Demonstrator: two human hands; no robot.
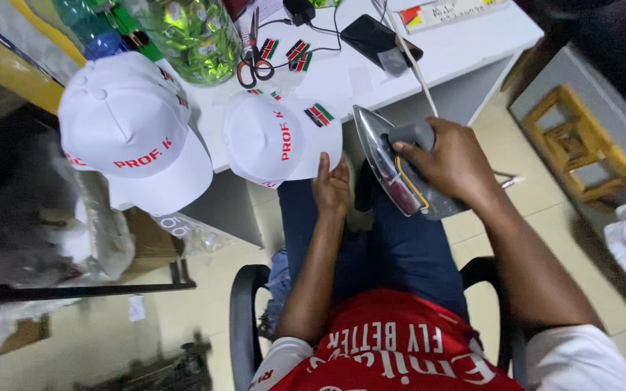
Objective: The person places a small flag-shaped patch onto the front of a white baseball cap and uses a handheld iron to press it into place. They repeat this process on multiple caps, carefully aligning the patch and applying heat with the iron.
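1. Red shirt and dark trousers nearest the camera; I am seated in a black chair [244, 304], knees toward a white table [472, 43].
2. Right hand [454, 163]: fingers wrapped tight around the grey handle of an iron [393, 163]. The iron is lifted off the table and tilted, soleplate facing left toward the cap, point toward the table edge. Its pale cord [411, 61] runs up across the table.
3. Left hand [332, 187]: fingers straight and together, flat against the near edge of a white cap [280, 137], steadying it rather than gripping it. The cap sits at the table edge, partly overhanging my lap.
4. State of the cap: red lettering on the front, and a small flag patch [319, 114] in black, red and green already lying on its side panel. Cannot tell whether the patch is bonded or only laid in place. The iron is near the cap but apart from it; no contact at this moment.
5. Judgement: the patch is placed, the pressing of this cap looks not yet finished.
6. To the left, a second cap [128, 130], larger in view, same red lettering, resting over dark clutter. I cannot see enough of its side patch to judge it.
7. Farther back on the table: loose patches [297, 52], red-handled scissors [253, 65], a dark phone [378, 38], and a clear bag [193, 32] of green items.
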